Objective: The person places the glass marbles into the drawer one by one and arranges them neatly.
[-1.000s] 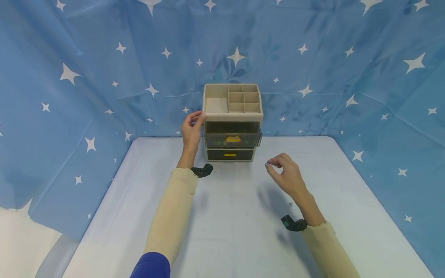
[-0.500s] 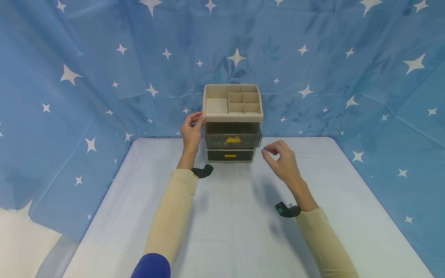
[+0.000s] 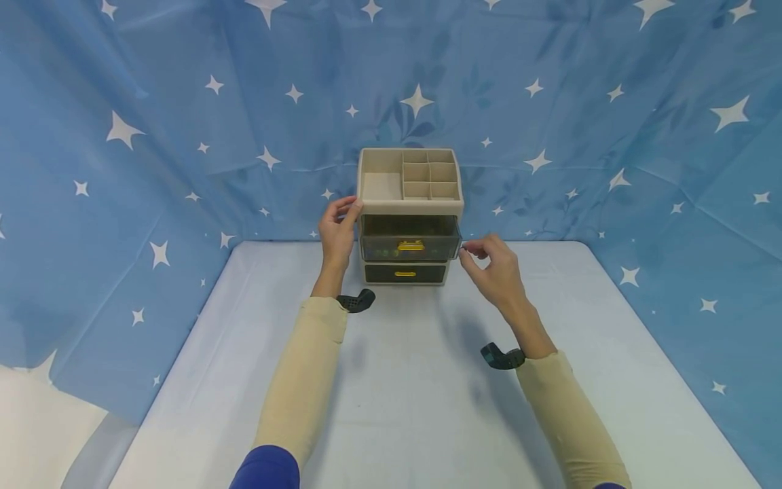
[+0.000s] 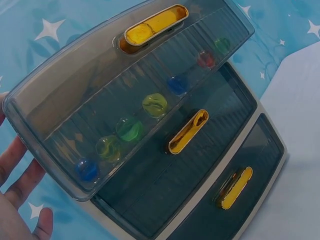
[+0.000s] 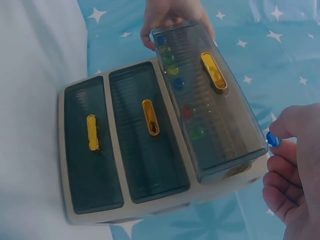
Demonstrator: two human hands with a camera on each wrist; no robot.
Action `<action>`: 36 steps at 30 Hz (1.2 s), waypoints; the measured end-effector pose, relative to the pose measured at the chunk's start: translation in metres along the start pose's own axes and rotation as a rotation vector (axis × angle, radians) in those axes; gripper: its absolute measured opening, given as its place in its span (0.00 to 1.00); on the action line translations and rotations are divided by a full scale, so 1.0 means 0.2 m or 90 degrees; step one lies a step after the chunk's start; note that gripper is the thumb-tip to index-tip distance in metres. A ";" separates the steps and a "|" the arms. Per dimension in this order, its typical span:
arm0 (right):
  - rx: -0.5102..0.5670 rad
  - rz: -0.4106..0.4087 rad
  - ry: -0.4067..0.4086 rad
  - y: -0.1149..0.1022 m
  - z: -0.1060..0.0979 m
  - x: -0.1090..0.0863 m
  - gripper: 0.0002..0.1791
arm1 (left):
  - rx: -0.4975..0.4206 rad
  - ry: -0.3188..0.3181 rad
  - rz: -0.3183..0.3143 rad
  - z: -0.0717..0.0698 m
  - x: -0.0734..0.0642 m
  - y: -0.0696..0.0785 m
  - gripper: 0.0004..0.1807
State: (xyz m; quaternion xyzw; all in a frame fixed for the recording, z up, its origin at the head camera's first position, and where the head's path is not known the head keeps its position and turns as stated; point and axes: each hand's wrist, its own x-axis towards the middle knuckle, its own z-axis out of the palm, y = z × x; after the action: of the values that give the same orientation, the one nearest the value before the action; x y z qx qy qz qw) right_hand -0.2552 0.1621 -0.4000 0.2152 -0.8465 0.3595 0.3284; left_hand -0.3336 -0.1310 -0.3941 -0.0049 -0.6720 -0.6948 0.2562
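Note:
A beige desktop drawer cabinet [image 3: 383,207] has its smoky clear top drawer [image 5: 227,127] pulled out. Along that drawer's front lie several glass marbles, among them a red marble [image 4: 205,59] and a yellow-green marble [image 4: 155,105]. My left hand [image 3: 336,238] touches the cabinet's left side near its upper front corner, with fingers extended in the left wrist view. Between thumb and forefinger my right hand [image 3: 499,275] pinches a blue marble [image 5: 273,139], beside the open drawer's right front corner. That marble is mostly covered by the fingers in the head view.
Two lower drawers, the middle drawer [image 4: 187,132] and the bottom drawer [image 3: 421,274], are pushed in. The cabinet's top has an open compartment tray [image 3: 381,183]. A white-covered table [image 3: 391,380] lies in front, with a blue star-patterned cloth [image 3: 293,136] hanging behind.
My right hand has moved up and left with the marble, reaching the open drawer's right corner. A small clear ball on the table is now hidden behind the right wrist. My left hand stays put.

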 end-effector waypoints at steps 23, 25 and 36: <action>-0.015 0.038 -0.030 -0.01 0.06 0.15 0.13 | 0.000 0.002 -0.010 0.00 -0.01 -0.01 0.18; -0.014 0.041 -0.034 0.00 0.06 0.15 0.13 | 0.001 0.003 -0.012 0.00 -0.01 -0.01 0.18; -0.009 0.039 -0.025 0.01 0.07 0.15 0.11 | -0.001 -0.003 -0.016 0.00 -0.08 0.16 0.16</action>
State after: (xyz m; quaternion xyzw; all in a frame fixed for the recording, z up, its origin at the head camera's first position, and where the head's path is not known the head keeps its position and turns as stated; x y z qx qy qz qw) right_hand -0.2832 0.1489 -0.3861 0.1940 -0.8615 0.3590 0.3021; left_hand -0.3083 -0.1250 -0.3688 0.0018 -0.6723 -0.6983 0.2458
